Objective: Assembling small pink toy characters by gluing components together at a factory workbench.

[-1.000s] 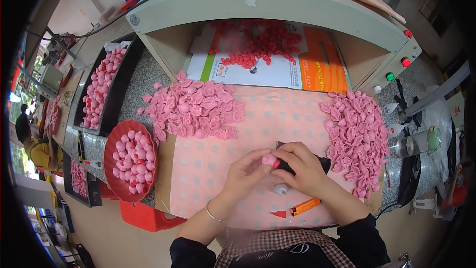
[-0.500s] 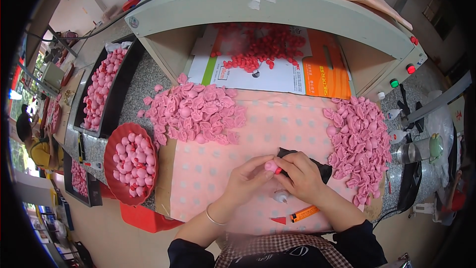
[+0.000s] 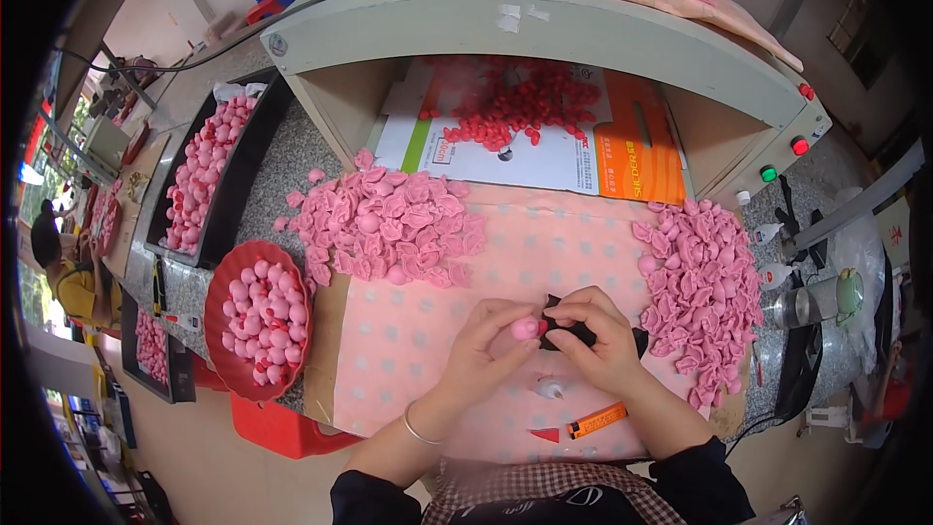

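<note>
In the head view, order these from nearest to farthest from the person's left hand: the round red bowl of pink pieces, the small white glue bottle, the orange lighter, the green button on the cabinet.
From the left hand:
1. Small white glue bottle, just below, toward the person.
2. Orange lighter, lower right on the dotted cloth.
3. Round red bowl, far left at the table edge.
4. Green button, upper right on the cabinet.

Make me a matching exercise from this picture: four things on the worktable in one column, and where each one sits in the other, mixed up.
Things:
1. red bowl
2. orange lighter
3. black tray
4. pink piece

Places:
A. between the fingers of the left hand and right hand
B. far left, full of pink balls
C. front left table edge
D. near the right wrist

Pairs: 1-C, 2-D, 3-B, 4-A
</note>
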